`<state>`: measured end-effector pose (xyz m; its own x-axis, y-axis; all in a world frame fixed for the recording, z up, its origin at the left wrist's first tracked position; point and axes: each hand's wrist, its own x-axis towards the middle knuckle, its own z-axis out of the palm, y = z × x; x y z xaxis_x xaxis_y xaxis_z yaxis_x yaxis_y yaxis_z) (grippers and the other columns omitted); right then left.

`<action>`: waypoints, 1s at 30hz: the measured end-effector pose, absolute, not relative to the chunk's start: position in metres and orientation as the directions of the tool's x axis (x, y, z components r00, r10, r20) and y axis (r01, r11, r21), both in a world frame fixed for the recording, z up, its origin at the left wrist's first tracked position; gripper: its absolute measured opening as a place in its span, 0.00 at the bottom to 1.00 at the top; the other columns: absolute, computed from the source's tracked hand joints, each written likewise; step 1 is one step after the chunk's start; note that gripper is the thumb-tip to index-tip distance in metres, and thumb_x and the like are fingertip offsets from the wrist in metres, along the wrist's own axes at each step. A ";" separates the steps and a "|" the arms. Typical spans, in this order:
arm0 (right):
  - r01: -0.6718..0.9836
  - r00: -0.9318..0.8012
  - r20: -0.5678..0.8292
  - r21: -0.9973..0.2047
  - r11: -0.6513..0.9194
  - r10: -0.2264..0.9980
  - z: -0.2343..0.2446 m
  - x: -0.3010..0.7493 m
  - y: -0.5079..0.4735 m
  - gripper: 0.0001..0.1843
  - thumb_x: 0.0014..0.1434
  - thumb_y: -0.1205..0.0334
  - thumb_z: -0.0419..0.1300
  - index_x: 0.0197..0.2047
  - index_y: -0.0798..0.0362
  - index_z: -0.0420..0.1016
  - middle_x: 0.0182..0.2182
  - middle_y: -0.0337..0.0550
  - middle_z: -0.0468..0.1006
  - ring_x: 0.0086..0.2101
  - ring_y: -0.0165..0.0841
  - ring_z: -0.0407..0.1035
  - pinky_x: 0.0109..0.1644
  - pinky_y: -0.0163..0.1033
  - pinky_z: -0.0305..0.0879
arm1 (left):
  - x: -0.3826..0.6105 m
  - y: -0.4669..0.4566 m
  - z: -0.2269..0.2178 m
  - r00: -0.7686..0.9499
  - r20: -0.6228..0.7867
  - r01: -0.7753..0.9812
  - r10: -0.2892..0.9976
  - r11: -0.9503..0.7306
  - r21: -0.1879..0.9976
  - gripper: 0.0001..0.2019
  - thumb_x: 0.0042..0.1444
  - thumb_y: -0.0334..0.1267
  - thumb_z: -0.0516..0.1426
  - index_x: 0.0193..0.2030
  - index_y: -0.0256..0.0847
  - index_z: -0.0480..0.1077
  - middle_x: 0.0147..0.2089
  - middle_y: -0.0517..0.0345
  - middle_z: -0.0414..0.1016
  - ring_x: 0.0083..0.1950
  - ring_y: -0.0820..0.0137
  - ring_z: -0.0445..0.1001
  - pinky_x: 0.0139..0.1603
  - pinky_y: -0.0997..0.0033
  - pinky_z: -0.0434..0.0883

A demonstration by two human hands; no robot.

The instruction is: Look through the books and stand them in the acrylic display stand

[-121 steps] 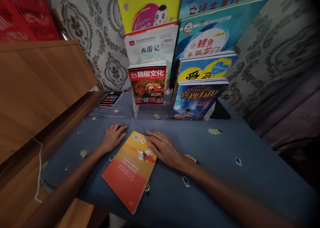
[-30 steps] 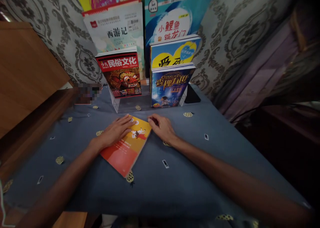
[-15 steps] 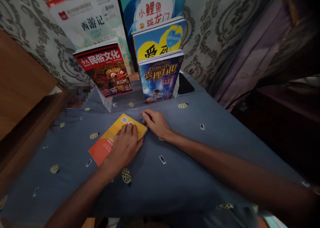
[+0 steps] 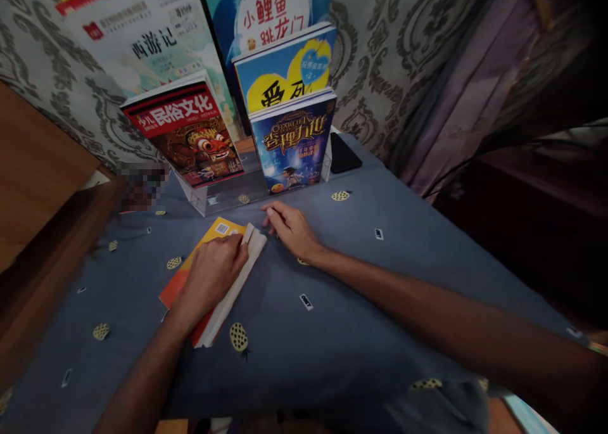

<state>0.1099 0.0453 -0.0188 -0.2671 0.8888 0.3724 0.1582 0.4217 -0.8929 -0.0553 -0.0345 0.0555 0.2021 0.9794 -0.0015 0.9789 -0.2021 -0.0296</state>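
A yellow-orange paperback book (image 4: 183,275) lies on the cloth with its right edge tipped up, so the pale page edges face me. My left hand (image 4: 213,266) is closed on this book, its fingers curled over the raised edge and its palm over the cover. Just right of the book's upper corner, my right hand (image 4: 292,231) hovers low over the cloth. Its fingers are loosely bent and apart, with nothing held in them.
Behind my hands a clear acrylic rack (image 4: 202,199) holds several upright books, among them a red magazine (image 4: 190,136) and a dark blue book (image 4: 294,146). A black phone (image 4: 346,155) lies right of it. The patterned blue-grey tablecloth (image 4: 342,250) covers the table.
My left hand has gripped the book and tilted its right edge up, exposing the pages. The right hand stays beside it, and the view has shifted slightly.
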 end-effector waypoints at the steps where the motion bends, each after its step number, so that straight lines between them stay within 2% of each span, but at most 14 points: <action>1: 0.157 -0.268 0.382 -0.888 0.432 0.884 -0.019 0.110 0.045 0.14 0.69 0.60 0.48 0.45 0.53 0.74 0.30 0.39 0.78 0.26 0.30 0.72 0.37 0.37 0.67 | -0.055 -0.035 0.055 0.200 -0.002 0.979 0.980 -0.200 -0.034 0.15 0.69 0.38 0.47 0.41 0.38 0.74 0.37 0.46 0.81 0.36 0.60 0.80 0.36 0.66 0.69; 5: 0.146 -0.274 0.415 -0.874 0.464 0.868 -0.020 0.110 0.044 0.14 0.69 0.60 0.48 0.48 0.52 0.74 0.32 0.41 0.79 0.31 0.32 0.74 0.40 0.38 0.68 | -0.052 -0.035 0.058 0.176 -0.015 0.982 0.984 -0.176 -0.062 0.16 0.70 0.38 0.46 0.43 0.37 0.74 0.40 0.45 0.82 0.38 0.59 0.81 0.38 0.65 0.69; 8: 0.138 -0.270 0.431 -0.868 0.478 0.861 -0.019 0.110 0.042 0.15 0.70 0.60 0.48 0.50 0.53 0.74 0.33 0.41 0.80 0.31 0.32 0.74 0.41 0.38 0.68 | -0.048 -0.037 0.059 0.150 -0.037 0.985 0.988 -0.152 -0.075 0.15 0.70 0.38 0.46 0.44 0.38 0.74 0.41 0.46 0.82 0.40 0.59 0.81 0.39 0.65 0.70; 12: 0.155 -0.298 0.506 -0.811 0.565 0.809 -0.015 0.111 0.036 0.17 0.70 0.60 0.47 0.52 0.53 0.74 0.36 0.43 0.80 0.34 0.33 0.75 0.42 0.39 0.69 | -0.043 -0.041 0.049 0.151 0.017 0.985 0.988 -0.149 -0.089 0.13 0.69 0.41 0.50 0.44 0.38 0.75 0.45 0.47 0.81 0.45 0.58 0.79 0.42 0.65 0.71; 15: 0.162 -0.433 0.556 -0.726 0.668 0.709 -0.015 0.110 0.031 0.18 0.71 0.60 0.47 0.54 0.53 0.74 0.40 0.46 0.81 0.39 0.35 0.76 0.45 0.41 0.70 | -0.050 -0.044 0.041 0.212 0.061 0.975 0.975 -0.207 -0.079 0.14 0.68 0.44 0.52 0.49 0.38 0.74 0.51 0.46 0.78 0.51 0.57 0.77 0.46 0.63 0.73; 18: 0.156 -0.597 0.551 -0.633 0.758 0.583 -0.017 0.109 0.026 0.17 0.71 0.61 0.47 0.54 0.51 0.75 0.44 0.46 0.82 0.43 0.36 0.77 0.49 0.42 0.71 | -0.070 -0.043 0.040 0.271 0.037 0.962 0.962 -0.272 0.008 0.15 0.69 0.44 0.52 0.53 0.40 0.74 0.56 0.48 0.76 0.55 0.59 0.75 0.53 0.62 0.72; 21: 0.199 -0.619 0.540 -0.594 0.779 0.570 -0.018 0.108 0.024 0.17 0.71 0.62 0.48 0.52 0.54 0.76 0.46 0.51 0.82 0.44 0.38 0.77 0.50 0.44 0.72 | -0.098 -0.044 0.044 0.182 0.018 0.983 0.983 -0.182 0.016 0.17 0.68 0.46 0.52 0.58 0.44 0.72 0.60 0.48 0.72 0.59 0.58 0.72 0.56 0.59 0.71; 23: 0.228 -0.610 0.530 -0.594 0.771 0.589 -0.018 0.106 0.025 0.17 0.71 0.62 0.48 0.51 0.56 0.77 0.46 0.53 0.82 0.44 0.39 0.77 0.50 0.45 0.72 | -0.114 -0.046 0.045 0.070 -0.007 0.997 0.997 -0.070 -0.011 0.21 0.68 0.48 0.51 0.64 0.46 0.68 0.60 0.47 0.71 0.57 0.56 0.73 0.51 0.59 0.73; 26: 0.242 -0.598 0.504 -0.627 0.741 0.623 -0.020 0.104 0.032 0.17 0.70 0.61 0.49 0.50 0.55 0.77 0.45 0.52 0.83 0.45 0.40 0.77 0.51 0.46 0.72 | -0.127 -0.046 0.041 -0.010 -0.020 1.000 1.000 0.010 -0.001 0.23 0.69 0.50 0.48 0.66 0.45 0.66 0.54 0.46 0.72 0.47 0.59 0.77 0.44 0.63 0.73; 30: 0.254 -0.552 0.483 -0.679 0.689 0.680 -0.027 0.103 0.049 0.17 0.69 0.60 0.50 0.54 0.53 0.76 0.51 0.53 0.80 0.53 0.42 0.74 0.57 0.53 0.69 | -0.129 -0.040 0.028 -0.003 0.125 0.998 0.992 -0.006 0.066 0.23 0.68 0.48 0.49 0.62 0.38 0.70 0.46 0.47 0.73 0.41 0.63 0.77 0.43 0.64 0.73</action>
